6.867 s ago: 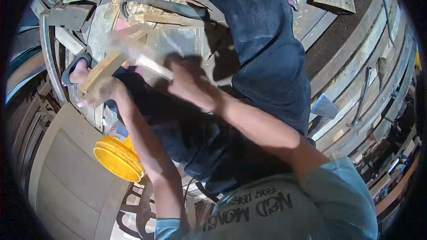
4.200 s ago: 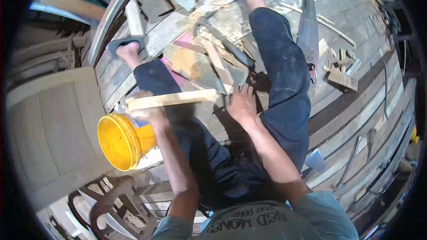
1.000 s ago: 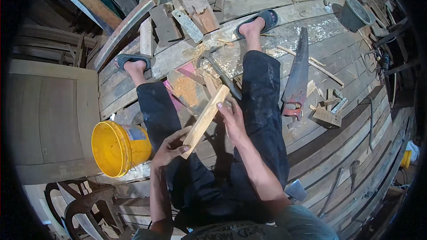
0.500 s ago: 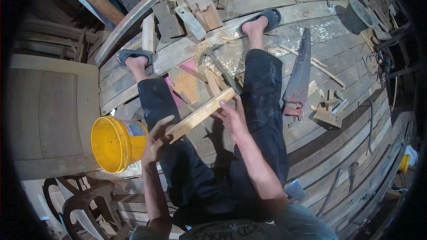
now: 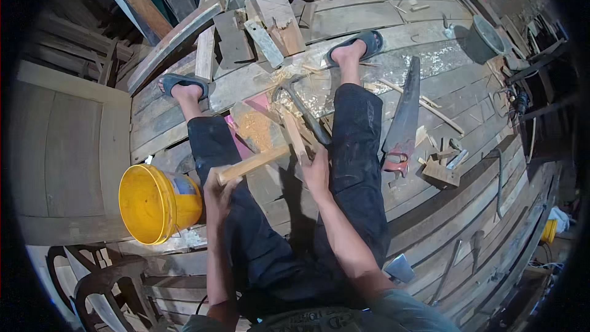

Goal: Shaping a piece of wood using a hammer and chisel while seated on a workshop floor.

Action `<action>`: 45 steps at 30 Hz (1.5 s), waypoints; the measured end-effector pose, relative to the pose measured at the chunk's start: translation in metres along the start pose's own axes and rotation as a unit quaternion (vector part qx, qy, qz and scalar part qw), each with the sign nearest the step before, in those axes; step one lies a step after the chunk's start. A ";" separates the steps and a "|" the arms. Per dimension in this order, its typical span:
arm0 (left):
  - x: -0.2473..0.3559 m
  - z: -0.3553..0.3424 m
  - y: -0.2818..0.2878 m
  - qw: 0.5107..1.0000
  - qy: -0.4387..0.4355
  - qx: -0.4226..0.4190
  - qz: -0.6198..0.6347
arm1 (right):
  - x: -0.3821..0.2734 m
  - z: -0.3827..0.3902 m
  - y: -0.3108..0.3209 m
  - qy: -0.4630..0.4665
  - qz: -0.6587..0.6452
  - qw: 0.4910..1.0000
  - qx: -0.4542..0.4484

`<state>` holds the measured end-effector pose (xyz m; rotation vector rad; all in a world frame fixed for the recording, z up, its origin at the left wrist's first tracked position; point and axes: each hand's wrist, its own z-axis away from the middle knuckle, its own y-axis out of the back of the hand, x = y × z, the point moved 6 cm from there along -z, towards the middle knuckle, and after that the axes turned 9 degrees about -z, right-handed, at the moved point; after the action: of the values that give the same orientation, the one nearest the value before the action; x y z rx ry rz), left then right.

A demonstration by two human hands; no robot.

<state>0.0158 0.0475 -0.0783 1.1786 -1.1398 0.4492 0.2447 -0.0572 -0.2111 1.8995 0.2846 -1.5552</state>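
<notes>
My left hand point(image 5: 218, 187) is closed around the near-left end of a pale wooden strip point(image 5: 249, 164), held slanting over my left leg. My right hand point(image 5: 316, 172) has moved off that strip's length and has its fingers closed on the near end of a second wood piece point(image 5: 292, 130) between my legs. A claw hammer point(image 5: 310, 114) lies just beyond, beside sawdust point(image 5: 255, 124) and wood chips on a board with pink patches. A hand saw point(image 5: 405, 117) with a red handle lies right of my right leg.
A yellow bucket point(image 5: 144, 203) stands at left beside a wooden panel point(image 5: 67, 160). Stacked offcuts point(image 5: 267, 0) fill the far side. A grey bucket point(image 5: 482, 40) is at back right, small wood blocks point(image 5: 441, 172) and loose tools lie at right, and carved chair parts point(image 5: 110, 283) sit lower left.
The pale strip has swung lower and flatter, still in my left hand. My right hand has let go of its far end, moved slightly down and taken hold of the second piece.
</notes>
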 end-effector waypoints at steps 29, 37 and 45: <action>-0.093 -0.037 -0.033 0.800 0.031 0.405 0.441 | -0.066 0.075 -0.019 -0.093 0.052 0.934 -0.340; -0.127 -0.040 -0.021 0.722 0.054 0.461 0.513 | -0.041 0.078 -0.034 -0.174 0.199 0.917 -0.299; -0.133 -0.032 -0.025 0.722 0.116 0.521 0.440 | -0.061 0.082 -0.046 -0.095 0.253 0.917 -0.294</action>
<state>-0.0045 0.1016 -0.2046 1.3443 -1.1689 2.1423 0.1382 -0.0583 -0.1765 1.2142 0.1344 -1.1223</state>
